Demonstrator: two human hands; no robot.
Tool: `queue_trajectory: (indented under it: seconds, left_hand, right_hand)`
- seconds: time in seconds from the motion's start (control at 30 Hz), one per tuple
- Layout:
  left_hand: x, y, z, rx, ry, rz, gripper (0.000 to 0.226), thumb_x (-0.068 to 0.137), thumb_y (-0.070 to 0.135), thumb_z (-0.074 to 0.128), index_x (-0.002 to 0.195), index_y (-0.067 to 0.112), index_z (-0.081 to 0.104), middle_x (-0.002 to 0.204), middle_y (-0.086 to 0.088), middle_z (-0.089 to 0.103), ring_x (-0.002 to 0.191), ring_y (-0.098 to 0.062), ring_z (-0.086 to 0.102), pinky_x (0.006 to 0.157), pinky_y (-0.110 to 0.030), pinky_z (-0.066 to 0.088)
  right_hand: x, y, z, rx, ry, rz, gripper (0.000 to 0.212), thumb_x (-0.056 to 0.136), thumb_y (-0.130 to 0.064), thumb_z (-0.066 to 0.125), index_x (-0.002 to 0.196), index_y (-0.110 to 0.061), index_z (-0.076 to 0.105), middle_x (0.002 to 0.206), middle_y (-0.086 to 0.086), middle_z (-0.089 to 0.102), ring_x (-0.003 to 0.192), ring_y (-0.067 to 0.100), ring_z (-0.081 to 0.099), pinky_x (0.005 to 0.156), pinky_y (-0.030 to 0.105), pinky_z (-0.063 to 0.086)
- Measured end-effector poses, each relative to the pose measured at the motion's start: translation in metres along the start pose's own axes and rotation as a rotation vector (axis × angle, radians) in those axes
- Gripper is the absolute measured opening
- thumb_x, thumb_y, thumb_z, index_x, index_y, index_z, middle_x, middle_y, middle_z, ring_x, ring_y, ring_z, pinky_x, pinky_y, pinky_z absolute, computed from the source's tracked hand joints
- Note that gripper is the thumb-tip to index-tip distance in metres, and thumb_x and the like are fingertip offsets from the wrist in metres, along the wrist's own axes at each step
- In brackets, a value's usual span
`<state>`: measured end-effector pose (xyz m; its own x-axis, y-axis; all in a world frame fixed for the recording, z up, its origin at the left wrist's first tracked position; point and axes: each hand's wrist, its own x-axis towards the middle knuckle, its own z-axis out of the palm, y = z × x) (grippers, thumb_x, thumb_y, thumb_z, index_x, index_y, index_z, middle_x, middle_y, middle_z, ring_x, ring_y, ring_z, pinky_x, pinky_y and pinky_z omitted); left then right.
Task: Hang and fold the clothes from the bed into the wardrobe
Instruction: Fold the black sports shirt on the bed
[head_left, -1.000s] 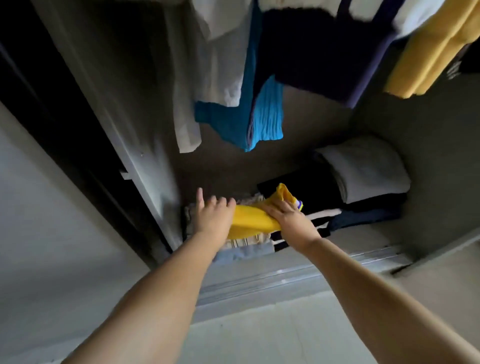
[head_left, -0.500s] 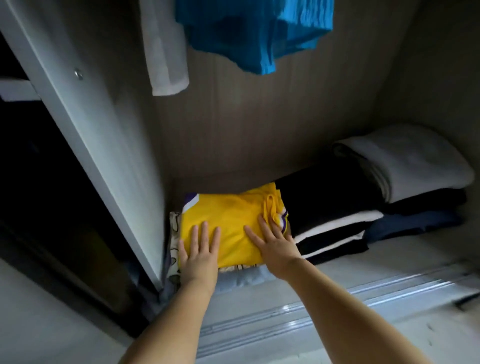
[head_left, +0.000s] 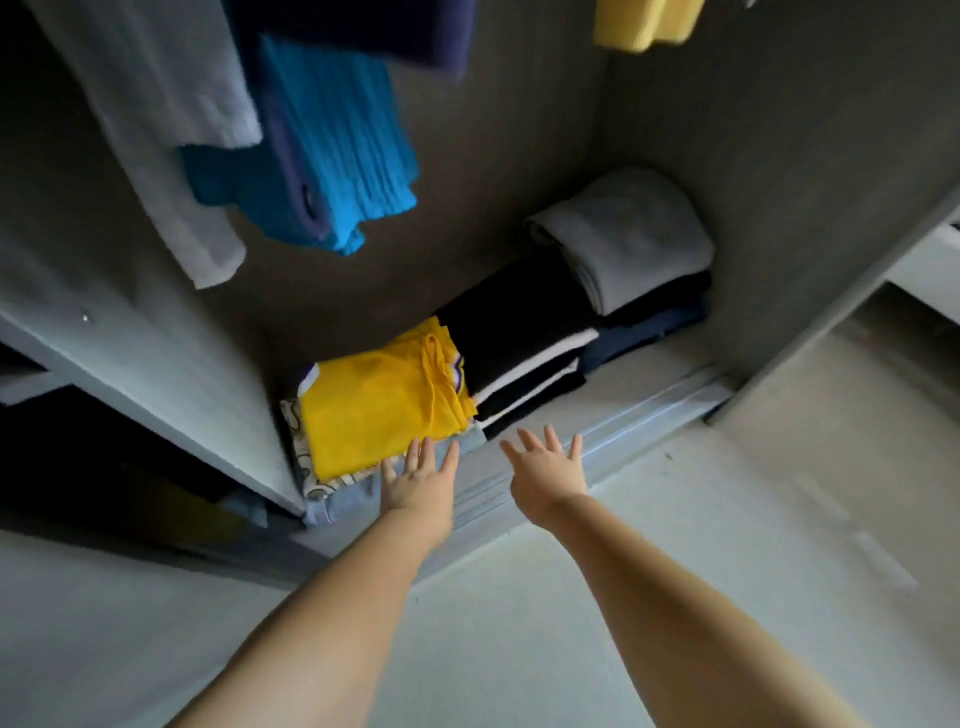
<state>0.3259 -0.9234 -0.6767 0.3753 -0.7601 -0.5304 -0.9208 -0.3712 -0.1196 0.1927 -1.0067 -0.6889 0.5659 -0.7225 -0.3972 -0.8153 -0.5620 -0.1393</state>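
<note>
Half a second ago both palms pressed flat on the folded yellow jersey shorts with purple trim (head_left: 384, 405); now they are off it, so this garment looks stowed atop the left stack on the grey wardrobe floor (head_left: 644, 374). The left hand (head_left: 420, 483) and right hand (head_left: 549, 470) hover spread, empty, just clear of the pile

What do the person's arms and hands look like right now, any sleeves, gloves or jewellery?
Both forearms are bare up to the frame edge, with no sleeve in view. The left hand and the right hand wear no gloves. No watch, bracelet or ring shows on either one, though motion blur hides fine detail.
</note>
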Motion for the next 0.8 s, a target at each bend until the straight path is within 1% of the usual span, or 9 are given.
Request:
queue_trajectory:
  seconds: [0.07,0.17,0.33,0.4,0.43,0.5,0.57,0.7,0.8]
  left_hand:
    - [-0.027,0.023,-0.027,0.070,-0.015,0.060,0.080,0.095,0.022,0.048,0.152,0.026,-0.008,0.161,-0.009,-0.003,0.148,-0.024,-0.003,0.116,-0.051,0.012]
    - [-0.074,0.064,-0.081,0.136,-0.039,0.190,0.079,0.096,0.027,0.048,0.152,0.025,-0.006,0.160,-0.010,0.003,0.148,-0.025,0.002,0.114,-0.049,0.017]
    - [-0.164,0.124,-0.170,0.191,-0.046,0.328,0.076,0.094,0.019,0.049,0.153,0.024,0.000,0.158,-0.010,0.013,0.146,-0.024,0.010,0.113,-0.045,0.022]
    - [-0.201,0.149,-0.209,0.196,-0.035,0.390,0.074,0.094,0.019,0.048,0.153,0.023,0.003,0.157,-0.010,0.017,0.145,-0.024,0.014,0.112,-0.044,0.023]
    - [-0.226,0.171,-0.237,0.199,-0.018,0.448,0.072,0.095,0.021,0.047,0.152,0.023,0.005,0.155,-0.010,0.021,0.143,-0.025,0.019,0.110,-0.043,0.026]
    - [-0.260,0.202,-0.280,0.191,0.021,0.536,0.068,0.095,0.026,0.047,0.152,0.022,0.009,0.151,-0.010,0.029,0.138,-0.027,0.028,0.105,-0.041,0.032]
    - [-0.292,0.241,-0.322,0.204,0.037,0.636,0.066,0.096,0.029,0.046,0.151,0.022,0.011,0.147,-0.010,0.033,0.134,-0.029,0.033,0.100,-0.042,0.036]
    - [-0.337,0.325,-0.390,0.235,0.128,0.788,0.062,0.097,0.030,0.043,0.150,0.020,0.014,0.140,-0.011,0.040,0.128,-0.029,0.039,0.094,-0.040,0.038]
    - [-0.361,0.382,-0.422,0.241,0.143,0.845,0.060,0.097,0.032,0.042,0.150,0.020,0.015,0.139,-0.010,0.042,0.128,-0.029,0.040,0.095,-0.041,0.039]
  right_hand:
    - [-0.038,0.024,-0.022,0.041,-0.013,0.097,0.060,0.092,-0.009,0.038,0.149,-0.027,0.028,0.158,0.002,0.017,0.146,0.036,0.004,0.113,0.065,-0.002]
    - [-0.107,0.061,-0.069,0.080,-0.045,0.236,0.056,0.094,-0.012,0.039,0.148,-0.026,0.032,0.158,0.004,0.019,0.146,0.037,0.006,0.112,0.067,0.000]
    - [-0.222,0.107,-0.165,0.135,-0.068,0.409,0.055,0.095,-0.012,0.038,0.148,-0.027,0.032,0.155,0.005,0.027,0.145,0.035,0.014,0.112,0.066,0.002]
    - [-0.268,0.126,-0.207,0.159,-0.035,0.462,0.053,0.094,-0.012,0.039,0.145,-0.026,0.037,0.150,0.005,0.034,0.142,0.032,0.023,0.113,0.062,0.008]
    - [-0.301,0.144,-0.235,0.172,-0.007,0.504,0.050,0.093,-0.011,0.040,0.142,-0.025,0.041,0.146,0.005,0.040,0.137,0.031,0.031,0.112,0.057,0.016]
    - [-0.347,0.171,-0.275,0.196,0.042,0.554,0.046,0.092,-0.009,0.042,0.135,-0.023,0.048,0.134,0.007,0.050,0.124,0.031,0.046,0.101,0.044,0.036]
    - [-0.395,0.203,-0.310,0.225,0.056,0.632,0.046,0.090,-0.005,0.044,0.132,-0.021,0.050,0.127,0.008,0.054,0.115,0.030,0.053,0.087,0.037,0.046]
    - [-0.472,0.267,-0.354,0.227,0.104,0.767,0.046,0.089,-0.003,0.042,0.132,-0.017,0.049,0.121,0.009,0.055,0.111,0.031,0.054,0.080,0.037,0.046]
    - [-0.513,0.313,-0.374,0.219,0.134,0.813,0.048,0.091,-0.006,0.043,0.138,-0.019,0.042,0.125,0.009,0.052,0.113,0.031,0.052,0.078,0.037,0.044]
